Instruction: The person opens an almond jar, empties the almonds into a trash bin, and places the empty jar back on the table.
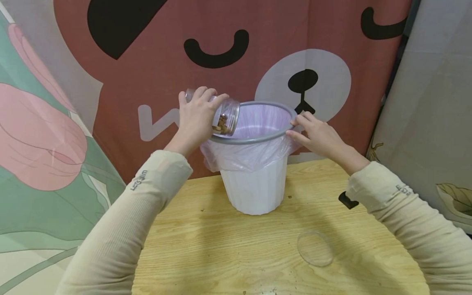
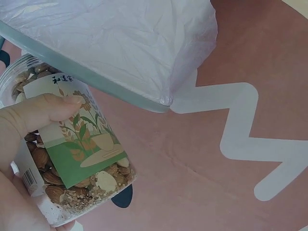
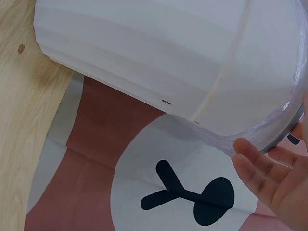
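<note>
A clear jar [image 1: 226, 116] with a green-and-white label lies tilted over the left rim of a white trash can [image 1: 254, 190]. My left hand [image 1: 199, 114] grips the jar from above. Brown nuts [image 2: 42, 159] and crumbs show inside the jar in the left wrist view, with the thumb across the label. The trash can stands upright, its grey rim [image 1: 254, 141] holding a pale purple plastic bag [image 1: 265, 119] folded over the outside. My right hand [image 1: 317, 133] holds the rim on the right side, its fingertips at the bag in the right wrist view.
On the wooden table [image 1: 228, 254] a clear round lid [image 1: 315, 248] lies in front of the can, to the right. A small black piece [image 1: 348, 200] is near the right forearm. Behind the table hangs a printed curtain [image 1: 155, 65]. Small crumbs dot the tabletop.
</note>
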Demonstrator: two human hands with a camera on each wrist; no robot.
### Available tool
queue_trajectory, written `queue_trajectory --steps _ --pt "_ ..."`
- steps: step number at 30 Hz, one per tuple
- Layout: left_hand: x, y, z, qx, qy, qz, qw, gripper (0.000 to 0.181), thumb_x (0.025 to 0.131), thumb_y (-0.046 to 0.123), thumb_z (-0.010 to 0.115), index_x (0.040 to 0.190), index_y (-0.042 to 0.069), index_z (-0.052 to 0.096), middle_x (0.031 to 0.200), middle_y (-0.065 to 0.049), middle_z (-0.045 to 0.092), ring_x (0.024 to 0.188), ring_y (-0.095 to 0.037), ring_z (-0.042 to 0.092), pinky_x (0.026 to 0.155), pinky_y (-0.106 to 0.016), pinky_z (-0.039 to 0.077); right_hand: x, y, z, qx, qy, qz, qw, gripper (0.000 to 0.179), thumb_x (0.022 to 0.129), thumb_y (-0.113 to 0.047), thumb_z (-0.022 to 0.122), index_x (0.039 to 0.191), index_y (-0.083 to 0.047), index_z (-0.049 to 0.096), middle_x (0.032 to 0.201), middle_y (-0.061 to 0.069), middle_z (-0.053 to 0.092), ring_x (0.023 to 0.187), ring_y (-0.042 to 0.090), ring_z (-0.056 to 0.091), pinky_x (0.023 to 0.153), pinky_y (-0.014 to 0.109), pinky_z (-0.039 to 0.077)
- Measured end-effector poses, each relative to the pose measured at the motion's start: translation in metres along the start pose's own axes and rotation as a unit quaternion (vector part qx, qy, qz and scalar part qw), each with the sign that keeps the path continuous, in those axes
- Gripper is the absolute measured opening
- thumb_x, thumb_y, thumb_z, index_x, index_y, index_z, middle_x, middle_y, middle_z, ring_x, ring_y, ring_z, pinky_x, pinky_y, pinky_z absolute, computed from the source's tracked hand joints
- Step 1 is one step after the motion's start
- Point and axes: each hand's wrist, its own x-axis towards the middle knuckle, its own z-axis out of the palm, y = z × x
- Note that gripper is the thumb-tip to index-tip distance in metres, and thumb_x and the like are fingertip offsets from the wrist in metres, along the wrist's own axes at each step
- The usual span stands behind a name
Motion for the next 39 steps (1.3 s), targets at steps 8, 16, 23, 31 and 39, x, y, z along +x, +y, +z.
queue_trajectory --steps 8,16,23,31,39 --pt "0.0003 0.0006 0.0017 0.006 -0.004 0.004 1.0000 0.069 0.072 -0.002 0.062 0.131 0.027 0.042 0.131 -0.005 0.040 0.124 -0.024 0.026 0.096 -0.057 0.016 0.0004 -0.0002 -0.0007 0.002 -0.004 0.003 1.0000 0.024 0.089 -0.026 0.055 0.103 -0.006 0.052 0.098 0.011 0.048 0.061 0.022 0.049 0.047 0.033 0.040" --pt "0.0001 0.0012 0.0032 0.008 -0.003 0.007 0.9999 0.069 0.072 0.000 0.064 0.131 0.027 0.042 0.131 -0.005 0.040 0.123 -0.024 0.027 0.095 -0.057 0.017 0.0003 0.0007 -0.0001 0.002 -0.001 -0.002 1.0000 0.024 0.089 -0.025 0.055 0.103 -0.006 0.052 0.098 0.012 0.048 0.060 0.021 0.049 0.046 0.032 0.039" --pt "0.0007 0.0013 0.0031 0.021 -0.006 0.015 0.9997 0.068 0.074 -0.001 0.062 0.133 0.026 0.041 0.132 -0.005 0.039 0.124 -0.024 0.025 0.096 -0.057 0.016 0.0000 0.0006 0.0002 0.002 -0.002 0.001 1.0000 0.023 0.089 -0.025 0.055 0.103 -0.006 0.052 0.098 0.011 0.048 0.060 0.021 0.049 0.046 0.032 0.040" --pt "0.0003 0.0018 0.0002 0.021 -0.004 0.011 0.9997 0.067 0.076 -0.004 0.058 0.132 0.027 0.041 0.132 -0.006 0.038 0.124 -0.024 0.025 0.095 -0.057 0.016 0.0003 -0.0002 -0.0006 0.001 -0.006 0.006 1.0000 0.025 0.090 -0.026 0.055 0.103 -0.006 0.052 0.099 0.012 0.048 0.060 0.021 0.049 0.046 0.032 0.039" --pt "0.0009 0.0026 0.0002 0.023 -0.006 0.013 0.9996 0.067 0.076 -0.003 0.058 0.133 0.027 0.040 0.133 -0.006 0.038 0.125 -0.024 0.024 0.096 -0.057 0.016 -0.0001 0.0001 -0.0005 0.001 -0.004 0.007 1.0000 0.024 0.089 -0.026 0.055 0.103 -0.006 0.052 0.098 0.010 0.047 0.060 0.021 0.049 0.045 0.032 0.039"
